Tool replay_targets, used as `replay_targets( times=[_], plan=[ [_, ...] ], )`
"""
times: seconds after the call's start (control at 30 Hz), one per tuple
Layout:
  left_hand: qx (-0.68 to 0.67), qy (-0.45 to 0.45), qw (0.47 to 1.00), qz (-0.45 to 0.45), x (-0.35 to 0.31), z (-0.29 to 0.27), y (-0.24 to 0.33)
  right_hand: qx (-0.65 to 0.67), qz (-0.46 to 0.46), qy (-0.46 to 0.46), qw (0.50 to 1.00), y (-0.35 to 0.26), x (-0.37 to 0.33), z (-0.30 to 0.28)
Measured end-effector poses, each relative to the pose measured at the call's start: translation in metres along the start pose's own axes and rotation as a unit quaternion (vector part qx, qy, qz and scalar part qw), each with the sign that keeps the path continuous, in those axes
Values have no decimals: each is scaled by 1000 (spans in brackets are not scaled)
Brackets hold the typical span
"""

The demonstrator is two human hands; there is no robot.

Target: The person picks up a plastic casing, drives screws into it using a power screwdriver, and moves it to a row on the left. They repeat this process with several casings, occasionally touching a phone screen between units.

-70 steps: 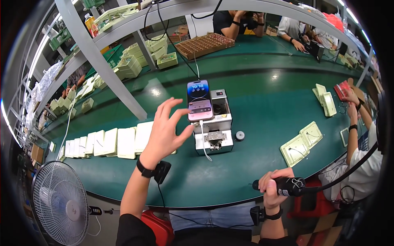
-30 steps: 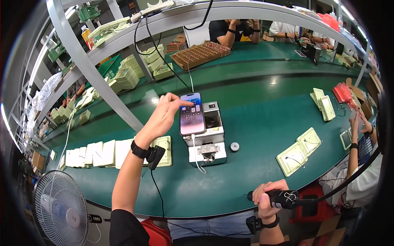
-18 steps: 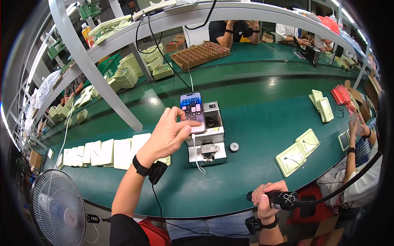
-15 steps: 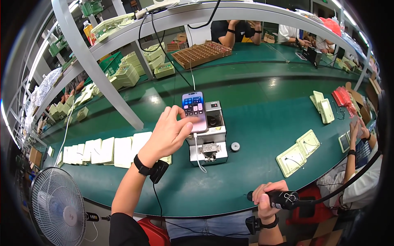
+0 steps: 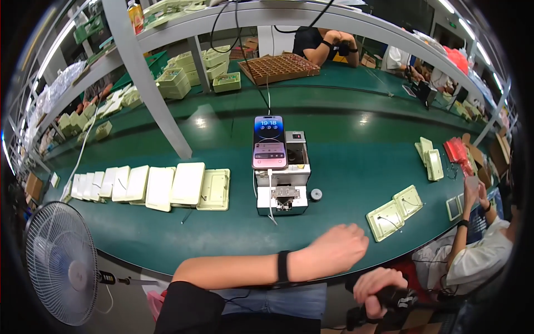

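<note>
My left hand (image 5: 334, 250) reaches across my body above the table's front edge, its fingers curled into a fist with nothing visible in them. At the lower right, my right hand (image 5: 378, 286) is wrapped round a black corded electric screwdriver (image 5: 399, 299), slightly blurred. A phone (image 5: 269, 142) with a lit screen stands upright at the middle of the table, a white cable (image 5: 271, 192) plugged into its lower end. Behind and below it is a small screw feeder machine (image 5: 297, 175), touched by neither hand. A small round metal piece (image 5: 316, 195) lies beside the machine.
Pale green plastic housings (image 5: 159, 188) lie in an overlapping row at the left. Two opened housing halves (image 5: 385, 220) with wires lie at the right. A fan (image 5: 61, 261) stands at lower left. Metal shelf posts (image 5: 147, 83) rise ahead. A co-worker (image 5: 484, 245) sits at the right.
My left hand has left the phone's screen and swung right and nearer, closing into a fist. The phone screen now shows a different display. My right hand and the screwdriver have moved lower.
</note>
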State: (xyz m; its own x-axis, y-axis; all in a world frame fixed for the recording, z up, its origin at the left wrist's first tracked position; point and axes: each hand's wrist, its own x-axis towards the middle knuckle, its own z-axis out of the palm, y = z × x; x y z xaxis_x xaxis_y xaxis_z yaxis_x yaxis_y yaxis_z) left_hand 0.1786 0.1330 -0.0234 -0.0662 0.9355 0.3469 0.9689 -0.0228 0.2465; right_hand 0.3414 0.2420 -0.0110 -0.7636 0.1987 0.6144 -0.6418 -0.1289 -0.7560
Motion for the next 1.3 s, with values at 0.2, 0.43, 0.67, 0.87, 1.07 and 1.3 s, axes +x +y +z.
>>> replay_targets(
  times=[0.2,0.43,0.67,0.87,1.07,1.3],
  plan=[
    [-93,128,981,110,74,123,20,-27,-10,-141,990,-19,3,34],
    [-6,-91,994,68,63,126,21,-7,11,-112,994,-17,7,38],
    [-128,-65,986,80,-46,76,-1,36,5,-96,995,-11,20,43],
    [-241,176,952,-72,-76,-129,-36,80,64,-186,977,-17,25,26],
    [-760,231,558,-240,-71,-178,-200,92,72,-129,985,-6,19,38],
    [-833,191,443,-272,-81,-161,-234,78,90,-101,988,2,13,29]
  ],
)
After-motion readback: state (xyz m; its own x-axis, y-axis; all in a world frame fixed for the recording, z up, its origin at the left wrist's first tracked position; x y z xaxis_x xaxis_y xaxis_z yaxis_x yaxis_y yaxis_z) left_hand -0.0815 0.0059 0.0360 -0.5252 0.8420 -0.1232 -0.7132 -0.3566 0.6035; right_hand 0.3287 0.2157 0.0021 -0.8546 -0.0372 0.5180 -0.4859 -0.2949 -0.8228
